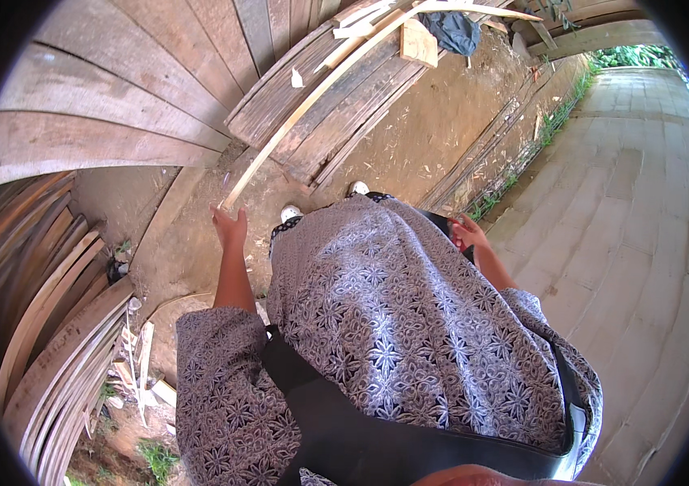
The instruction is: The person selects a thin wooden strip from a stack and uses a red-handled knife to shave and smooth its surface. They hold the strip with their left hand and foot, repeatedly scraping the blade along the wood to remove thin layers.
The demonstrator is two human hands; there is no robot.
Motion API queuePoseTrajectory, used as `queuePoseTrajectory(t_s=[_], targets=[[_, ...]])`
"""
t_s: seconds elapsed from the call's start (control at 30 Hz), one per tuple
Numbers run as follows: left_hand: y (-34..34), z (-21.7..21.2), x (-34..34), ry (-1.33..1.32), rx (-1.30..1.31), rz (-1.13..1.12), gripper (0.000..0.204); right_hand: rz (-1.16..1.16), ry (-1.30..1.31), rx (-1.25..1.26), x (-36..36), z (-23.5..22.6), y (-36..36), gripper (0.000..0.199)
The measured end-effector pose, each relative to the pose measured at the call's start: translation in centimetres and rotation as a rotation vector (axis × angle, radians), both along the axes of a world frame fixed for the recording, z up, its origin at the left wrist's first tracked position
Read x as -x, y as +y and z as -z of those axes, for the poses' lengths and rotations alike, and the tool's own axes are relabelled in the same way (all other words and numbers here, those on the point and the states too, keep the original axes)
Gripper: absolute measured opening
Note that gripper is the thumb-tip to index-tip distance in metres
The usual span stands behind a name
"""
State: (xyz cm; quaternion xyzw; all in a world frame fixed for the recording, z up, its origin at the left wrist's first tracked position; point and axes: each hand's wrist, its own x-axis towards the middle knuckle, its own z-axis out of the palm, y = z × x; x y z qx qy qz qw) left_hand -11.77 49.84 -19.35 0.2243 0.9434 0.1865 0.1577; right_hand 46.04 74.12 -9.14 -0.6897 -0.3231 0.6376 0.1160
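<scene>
A long, pale wooden strip [306, 105] runs from my left hand [229, 227] up across a stack of boards, its far end at the top of the view. My left thumb and fingers are at its near end and appear to grip it. By my right hip, my right hand [467, 235] is closed round a tool with red and black parts [452, 230]. A dark flat part of it shows beside my patterned clothing, which hides the rest, so I cannot tell its exact kind.
Ahead lies the stack of weathered boards [353, 109] with wood offcuts, a pale wood block [419, 42] and a dark plastic bag [451, 31]. A plank wall [118, 89] stands left, with more stacked planks [77, 364] at lower left. A paved strip [620, 219] runs along the right.
</scene>
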Motion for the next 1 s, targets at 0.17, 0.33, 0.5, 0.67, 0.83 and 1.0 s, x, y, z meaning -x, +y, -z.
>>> queuePoseTrajectory(t_s=[0.17, 0.33, 0.5, 0.67, 0.83, 1.0], targets=[[-4.3, -2.0, -3.0, -0.309, 0.081, -0.037, 0.085, -0.569, -0.046, 0.269, 2.6, 2.9, 2.4, 0.034], [-11.2, -4.2, -9.7, -0.537, 0.086, 0.091, 0.050, -1.207, 0.063, -0.271, 2.6, 11.5, 0.8, 0.034], [-14.6, -13.1, -16.5, -0.693, 0.197, 0.121, 0.024, -1.301, -0.058, 0.258, 4.2, 9.2, 2.3, 0.035], [-20.0, -15.4, -23.4, -0.836, 0.114, -0.058, 0.025, -1.433, -0.080, 0.299, 6.1, 2.4, 4.2, 0.031], [-18.4, -13.2, -26.9, -0.826, -0.014, 0.038, 0.029, -1.394, -0.074, 0.418, 6.6, 5.4, 4.3, 0.031], [-19.6, -10.9, -27.1, -0.884, -0.016, 0.057, 0.029, -1.937, -0.076, -0.027, 7.5, 3.1, 3.7, 0.041]])
